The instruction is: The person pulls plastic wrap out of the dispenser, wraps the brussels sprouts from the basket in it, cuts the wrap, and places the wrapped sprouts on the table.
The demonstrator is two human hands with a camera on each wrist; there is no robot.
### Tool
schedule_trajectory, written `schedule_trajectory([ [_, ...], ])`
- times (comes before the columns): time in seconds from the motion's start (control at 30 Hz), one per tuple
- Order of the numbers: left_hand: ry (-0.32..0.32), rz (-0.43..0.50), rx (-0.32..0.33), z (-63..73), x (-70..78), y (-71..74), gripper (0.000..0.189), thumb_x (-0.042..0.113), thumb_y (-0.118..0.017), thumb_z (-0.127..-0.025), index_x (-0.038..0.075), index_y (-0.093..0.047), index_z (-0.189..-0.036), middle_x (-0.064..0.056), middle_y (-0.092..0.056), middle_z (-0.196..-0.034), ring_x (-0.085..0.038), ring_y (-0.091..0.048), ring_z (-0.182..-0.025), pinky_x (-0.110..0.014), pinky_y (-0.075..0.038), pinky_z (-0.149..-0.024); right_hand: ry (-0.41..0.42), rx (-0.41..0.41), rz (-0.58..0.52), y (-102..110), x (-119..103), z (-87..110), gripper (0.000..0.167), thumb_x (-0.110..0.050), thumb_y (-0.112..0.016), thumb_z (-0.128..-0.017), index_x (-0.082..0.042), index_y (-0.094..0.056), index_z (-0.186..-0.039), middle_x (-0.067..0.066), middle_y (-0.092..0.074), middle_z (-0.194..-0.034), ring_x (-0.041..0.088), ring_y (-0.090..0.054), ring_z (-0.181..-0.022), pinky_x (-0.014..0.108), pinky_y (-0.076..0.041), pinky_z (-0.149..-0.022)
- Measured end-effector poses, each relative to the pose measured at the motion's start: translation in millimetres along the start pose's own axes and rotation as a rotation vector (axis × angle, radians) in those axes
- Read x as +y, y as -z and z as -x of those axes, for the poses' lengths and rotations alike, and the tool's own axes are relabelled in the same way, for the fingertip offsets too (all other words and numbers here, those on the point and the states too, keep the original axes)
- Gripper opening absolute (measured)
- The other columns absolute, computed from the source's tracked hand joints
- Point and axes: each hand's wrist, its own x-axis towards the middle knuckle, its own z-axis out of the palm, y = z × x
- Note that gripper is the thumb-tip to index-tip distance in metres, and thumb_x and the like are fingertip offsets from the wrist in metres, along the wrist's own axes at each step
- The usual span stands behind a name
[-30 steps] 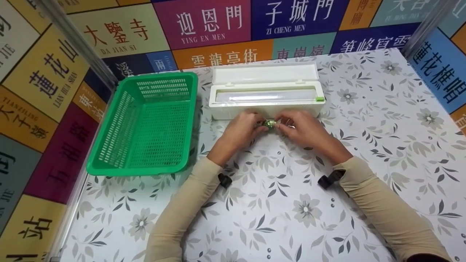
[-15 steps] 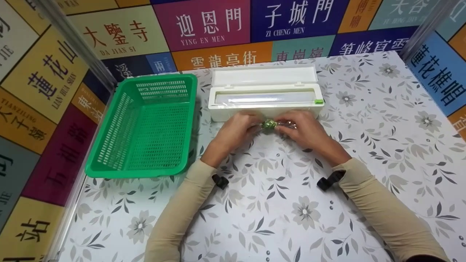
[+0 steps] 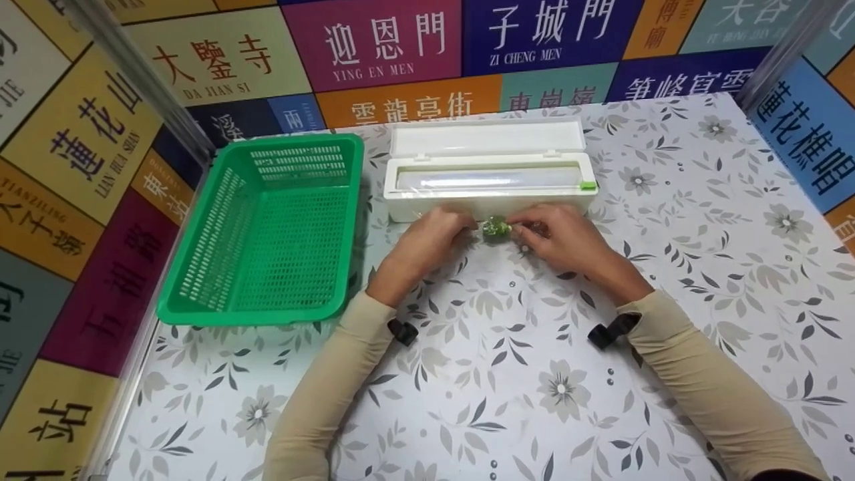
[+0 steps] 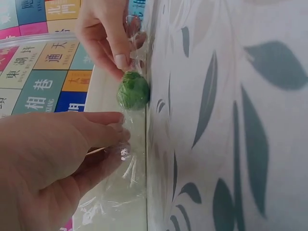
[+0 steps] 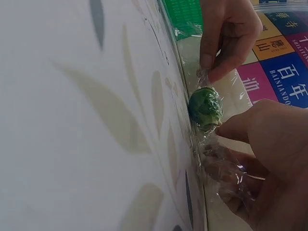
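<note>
A small green Brussels sprout point(image 3: 496, 229), wrapped in clear plastic wrap point(image 4: 130, 166), sits low over the table in front of the dispenser box. My left hand point(image 3: 431, 244) pinches the twisted wrap at the sprout's left side, thumb against fingertips. On the other side, my right hand point(image 3: 564, 237) pinches the wrap with thumb and index finger right at the sprout's end. Loose film trails over the right hand's lower fingers in the right wrist view. Both wrist views show the sprout point(image 5: 206, 107) between the two hands, with film gathered at each end.
Behind the hands stands a white cling film dispenser point(image 3: 491, 206), lid raised, film roll inside and a green slider cutter point(image 3: 588, 186) at its right end. A green plastic basket point(image 3: 349, 247) stands at the left. Lettered panels point(image 3: 387, 47) border the flower-patterned table point(image 3: 507, 401).
The left fingers have drawn slightly away from the sprout, and more of it shows between the hands. Both hands stay in front of the dispenser, still holding the wrap.
</note>
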Motion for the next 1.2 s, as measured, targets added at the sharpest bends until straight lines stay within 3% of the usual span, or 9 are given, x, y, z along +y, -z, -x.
schedule_trajectory([
  [0.4, -0.046, 0.002, 0.047, -1.9, 4.9, -1.4, 0.016, 0.005, -0.065, -0.105, 0.006, -0.078, -0.113, -0.012, -0.077, -0.119, -0.029, -0.073, -0.112, -0.039, -0.063, -0.097, -0.047, -0.009, -0.024, 35, -1, 2.8, 0.019, -0.018, -0.072, -0.105, -0.004, -0.082, -0.111, 0.014, -0.083, -0.107, 0.032, -0.081, -0.098, 0.049, -0.066, -0.091],
  [0.53, -0.07, 0.004, 0.061, -3.9, 9.5, 2.2, 0.021, 0.01, -0.065, -0.106, 0.01, -0.079, -0.122, -0.008, -0.077, -0.13, -0.026, -0.072, -0.123, -0.036, -0.06, -0.105, -0.025, 0.103, -0.026, 59, 1, 4.2, 0.021, -0.02, -0.07, -0.107, -0.003, -0.082, -0.109, 0.014, -0.083, -0.095, 0.032, -0.081, -0.081, 0.026, -0.064, -0.072],
  [0.6, -0.075, 0.004, 0.069, -4.6, 13.0, 4.3, 0.021, 0.011, -0.065, -0.107, 0.01, -0.079, -0.123, -0.007, -0.077, -0.131, -0.026, -0.072, -0.124, -0.036, -0.06, -0.106, -0.032, 0.189, -0.026, 70, 6, 4.6, 0.022, -0.023, -0.071, -0.106, -0.005, -0.083, -0.109, 0.012, -0.083, -0.094, 0.016, -0.078, -0.076, 0.013, -0.057, -0.066],
  [0.7, -0.087, -0.005, 0.084, -5.6, 18.7, 6.1, 0.022, 0.012, -0.066, -0.107, 0.009, -0.079, -0.124, -0.008, -0.076, -0.132, -0.026, -0.071, -0.125, -0.035, -0.059, -0.108, -0.043, 0.301, -0.036, 81, 20, 4.8, 0.02, -0.025, -0.077, -0.102, -0.009, -0.083, -0.111, 0.008, -0.082, -0.105, 0.008, -0.072, -0.088, 0.008, -0.051, -0.07],
  [0.77, -0.107, -0.008, 0.097, -7.6, 22.0, 6.2, 0.022, 0.012, -0.067, -0.107, 0.008, -0.079, -0.125, -0.009, -0.076, -0.133, -0.026, -0.07, -0.127, -0.034, -0.057, -0.111, -0.06, 0.306, -0.07, 83, 33, 4.2, 0.023, -0.026, -0.082, -0.098, -0.011, -0.082, -0.116, 0.007, -0.078, -0.124, 0.008, -0.068, -0.109, 0.014, -0.054, -0.086],
  [0.83, -0.121, -0.01, 0.112, -10.2, 26.4, 5.4, 0.024, 0.012, -0.067, -0.107, 0.007, -0.078, -0.127, -0.008, -0.075, -0.134, -0.025, -0.068, -0.129, -0.032, -0.055, -0.113, -0.073, 0.26, -0.122, 80, 44, 3.3, 0.032, -0.026, -0.087, -0.094, -0.012, -0.08, -0.122, 0.009, -0.068, -0.143, 0.024, -0.061, -0.132, 0.03, -0.055, -0.105],
  [0.93, -0.145, -0.003, 0.123, -17.5, 34.7, 2.0, 0.024, 0.013, -0.066, -0.107, 0.008, -0.078, -0.128, -0.007, -0.074, -0.134, -0.023, -0.066, -0.129, -0.029, -0.055, -0.112, -0.096, 0.163, -0.197, 73, 56, 1.2, 0.04, -0.028, -0.089, -0.093, -0.012, -0.076, -0.128, 0.011, -0.049, -0.165, 0.035, -0.043, -0.155, 0.055, -0.045, -0.122],
  [1.03, -0.166, 0.011, 0.121, -29.5, 44.3, -4.5, 0.024, 0.013, -0.065, -0.107, 0.008, -0.079, -0.126, -0.007, -0.072, -0.131, -0.022, -0.065, -0.126, -0.028, -0.054, -0.11, -0.115, 0.126, -0.26, 68, 62, 0.5, 0.04, -0.027, -0.087, -0.094, -0.011, -0.075, -0.129, 0.01, -0.037, -0.174, 0.037, -0.034, -0.162, 0.068, -0.039, -0.124],
  [1.2, -0.185, 0.008, 0.11, -52.8, 59.9, -16.4, 0.028, 0.014, -0.063, -0.108, 0.01, -0.077, -0.132, -0.007, -0.066, -0.133, -0.02, -0.062, -0.126, -0.025, -0.053, -0.107, -0.126, 0.134, -0.289, 67, 69, 1.2, 0.039, -0.022, -0.086, -0.095, -0.011, -0.074, -0.131, 0.007, -0.033, -0.177, 0.034, -0.031, -0.164, 0.071, -0.045, -0.117],
])
